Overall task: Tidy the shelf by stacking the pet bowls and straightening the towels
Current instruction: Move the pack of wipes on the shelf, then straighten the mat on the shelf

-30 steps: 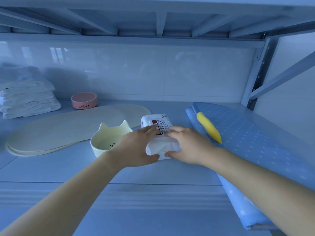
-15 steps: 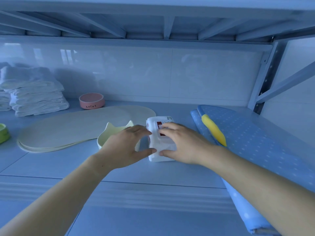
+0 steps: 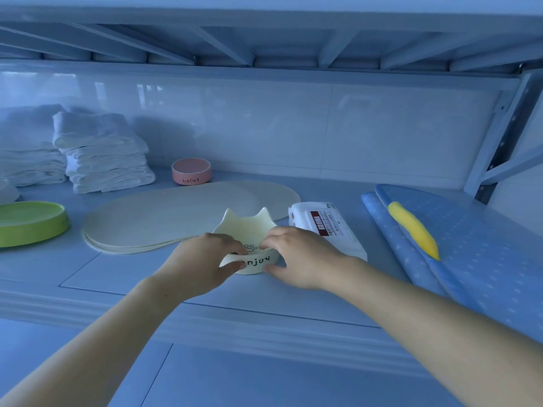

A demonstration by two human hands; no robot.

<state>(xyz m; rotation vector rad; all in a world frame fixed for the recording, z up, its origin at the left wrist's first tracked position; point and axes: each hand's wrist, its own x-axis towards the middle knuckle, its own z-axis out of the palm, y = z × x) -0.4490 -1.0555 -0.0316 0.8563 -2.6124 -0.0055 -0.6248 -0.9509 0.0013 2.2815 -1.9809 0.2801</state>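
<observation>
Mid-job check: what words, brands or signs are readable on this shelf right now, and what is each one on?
"Enjoy": front wall of the cream cat-ear bowl, first letter partly hidden by the left hand; a paw-print sign sits inside it.
"Enjoy": pink bowl, printed upside down in this view.
"KOJIMA": red label on the wipes pack.
The pack's smaller print is too small to read.
</observation>
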